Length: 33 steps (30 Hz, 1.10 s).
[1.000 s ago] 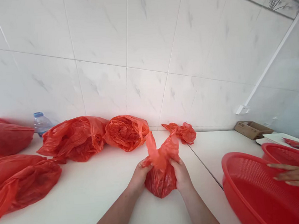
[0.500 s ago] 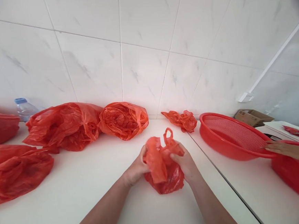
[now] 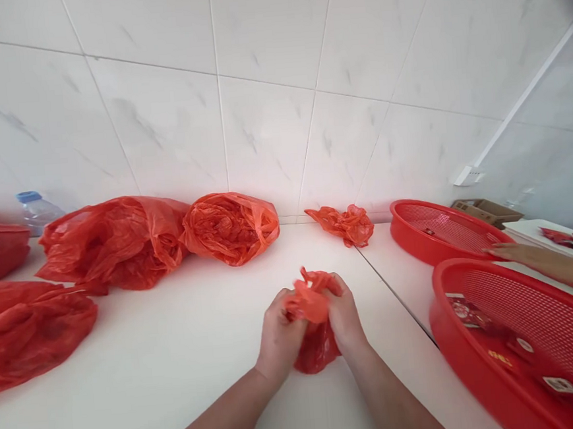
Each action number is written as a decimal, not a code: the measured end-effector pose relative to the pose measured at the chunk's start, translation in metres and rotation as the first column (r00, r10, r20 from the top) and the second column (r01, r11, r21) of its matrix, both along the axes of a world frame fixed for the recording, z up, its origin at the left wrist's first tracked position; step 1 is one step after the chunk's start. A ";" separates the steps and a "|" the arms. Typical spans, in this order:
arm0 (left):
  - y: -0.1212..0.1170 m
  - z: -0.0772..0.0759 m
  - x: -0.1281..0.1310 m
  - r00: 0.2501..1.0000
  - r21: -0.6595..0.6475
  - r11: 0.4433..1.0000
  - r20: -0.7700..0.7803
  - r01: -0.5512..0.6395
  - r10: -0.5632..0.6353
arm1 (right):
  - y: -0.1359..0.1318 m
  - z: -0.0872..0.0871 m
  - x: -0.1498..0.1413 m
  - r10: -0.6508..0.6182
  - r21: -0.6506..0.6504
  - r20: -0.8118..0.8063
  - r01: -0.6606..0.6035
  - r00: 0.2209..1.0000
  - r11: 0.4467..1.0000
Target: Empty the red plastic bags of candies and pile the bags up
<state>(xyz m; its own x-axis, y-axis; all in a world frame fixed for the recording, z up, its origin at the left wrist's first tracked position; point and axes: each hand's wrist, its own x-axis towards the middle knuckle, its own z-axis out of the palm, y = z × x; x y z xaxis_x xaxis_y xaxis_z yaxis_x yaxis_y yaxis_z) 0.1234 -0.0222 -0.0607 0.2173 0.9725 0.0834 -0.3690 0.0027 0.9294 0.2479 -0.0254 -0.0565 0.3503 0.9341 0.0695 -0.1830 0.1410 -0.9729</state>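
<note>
Between my two hands is a small red plastic bag (image 3: 317, 347), its top bunched up and its lower part hanging at the white table. My left hand (image 3: 280, 337) is closed around the left side of the bag's top. On the other side, my right hand (image 3: 344, 312) grips the gathered plastic near a handle loop. What the bag holds, if anything, is hidden by the plastic.
Crumpled red bags (image 3: 115, 244) line the wall at left, by a plastic bottle (image 3: 38, 211). A loose red bag (image 3: 344, 224) lies near the table seam. Red baskets (image 3: 439, 295) stand right, one with packets inside; another person's hand (image 3: 512, 251) touches the farther one.
My hands have drawn together and bunched the bag's top tighter. At right, the nearer basket has come further into view, showing packets, and the farther one has shifted back.
</note>
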 end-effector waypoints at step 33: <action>0.015 0.020 -0.017 0.982 -0.217 0.966 0.157 0.139 -0.106 | -0.029 0.027 -0.022 0.447 -0.195 0.093 -0.425 0.890 0.884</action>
<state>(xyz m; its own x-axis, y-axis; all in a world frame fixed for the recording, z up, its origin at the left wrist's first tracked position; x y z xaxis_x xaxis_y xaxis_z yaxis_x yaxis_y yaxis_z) 0.1069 -0.0073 -0.0407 0.3382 0.9361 -0.0964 -0.4814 0.2601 0.8370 0.2260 -0.0543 -0.0291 -0.0967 0.9920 -0.0816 -0.0583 -0.0874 -0.9945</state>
